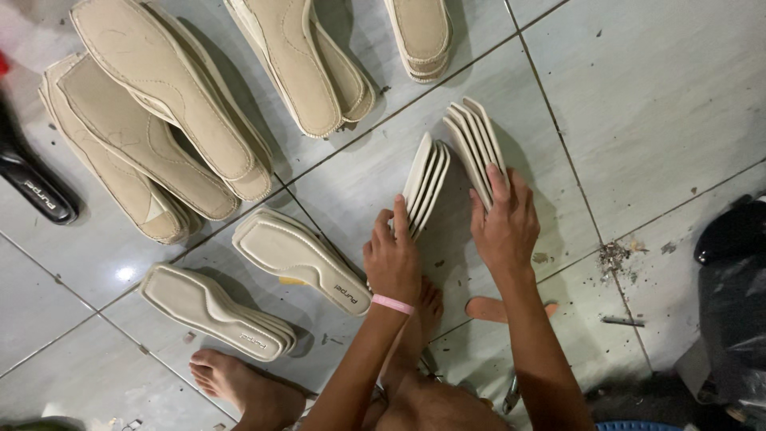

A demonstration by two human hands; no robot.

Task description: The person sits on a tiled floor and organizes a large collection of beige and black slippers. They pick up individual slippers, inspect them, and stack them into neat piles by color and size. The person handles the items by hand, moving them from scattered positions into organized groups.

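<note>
My left hand, with a pink band at the wrist, grips a small bundle of cream insoles standing on edge on the tiled floor. Just to the right, my right hand holds a second bundle of cream insoles, also on edge and fanned slightly. The two bundles stand apart, a hand's width between them. My bare feet rest on the tiles below the hands.
Stacks of beige insoles lie flat at upper left and top centre. Two cream stacks lie near my left hand. A black sandal sits at far left. Black plastic bags fill the right edge, with debris in a tile joint.
</note>
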